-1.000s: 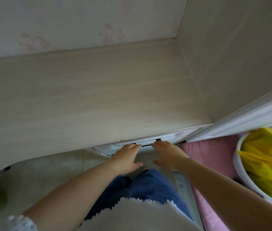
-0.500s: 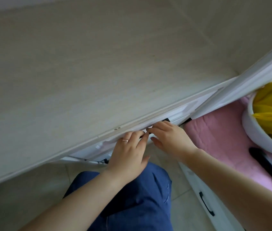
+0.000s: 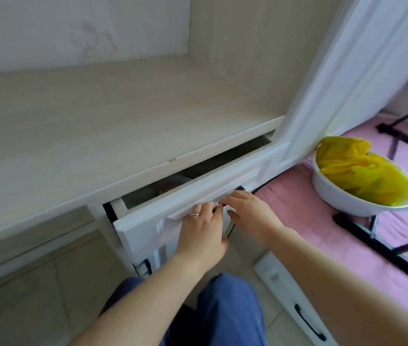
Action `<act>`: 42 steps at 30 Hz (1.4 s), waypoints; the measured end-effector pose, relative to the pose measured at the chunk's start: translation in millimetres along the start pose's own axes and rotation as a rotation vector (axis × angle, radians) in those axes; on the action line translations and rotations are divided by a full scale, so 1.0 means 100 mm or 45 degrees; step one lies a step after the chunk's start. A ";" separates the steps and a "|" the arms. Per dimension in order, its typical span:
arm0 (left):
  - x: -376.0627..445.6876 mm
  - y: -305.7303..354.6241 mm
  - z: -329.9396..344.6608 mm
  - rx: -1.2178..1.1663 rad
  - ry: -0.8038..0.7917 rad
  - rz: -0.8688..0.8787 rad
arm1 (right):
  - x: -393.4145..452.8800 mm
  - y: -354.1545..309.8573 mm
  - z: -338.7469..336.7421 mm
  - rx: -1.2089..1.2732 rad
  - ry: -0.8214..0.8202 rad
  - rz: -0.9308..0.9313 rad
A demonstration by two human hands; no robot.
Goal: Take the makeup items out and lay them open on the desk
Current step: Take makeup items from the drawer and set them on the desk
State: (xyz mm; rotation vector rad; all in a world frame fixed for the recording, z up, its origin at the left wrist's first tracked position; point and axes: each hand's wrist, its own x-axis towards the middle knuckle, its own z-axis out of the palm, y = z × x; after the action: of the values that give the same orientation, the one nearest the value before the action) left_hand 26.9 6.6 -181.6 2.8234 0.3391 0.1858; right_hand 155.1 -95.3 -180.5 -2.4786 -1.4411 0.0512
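Drawer, white, partly open beneath desk; left hand and right hand both clamped on its handle.

A home bedroom is showing here: a built-in pale wood-grain desk is filling the left and centre of the frame, with faintly patterned wallpaper lying behind it at the upper left. At the right, a pink bedcover is spreading beside the desk, carrying a white basin of yellow cloth, while a white drawer is standing open at centre.
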 end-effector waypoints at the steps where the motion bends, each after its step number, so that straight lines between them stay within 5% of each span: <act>1: -0.05 0.06 0.01 -0.011 -0.003 0.006 | -0.08 0.01 -0.03 -0.017 0.007 -0.022; 8: -0.38 0.43 0.15 0.023 0.071 0.073 | -0.67 0.11 -0.04 -0.038 0.128 -0.069; 36: -1.10 1.17 0.16 0.140 -0.207 0.271 | -1.90 0.08 -0.23 -0.311 0.259 -0.135; 42: -1.15 1.14 -0.37 0.044 0.339 0.544 | -1.75 -0.08 -0.59 -0.235 0.546 -0.212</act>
State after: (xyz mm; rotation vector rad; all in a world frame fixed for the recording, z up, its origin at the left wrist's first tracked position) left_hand -66.1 -117.8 -123.1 2.8698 -0.2165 0.6532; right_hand 69.9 -254.2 -140.1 -2.2991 -1.5013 -0.6312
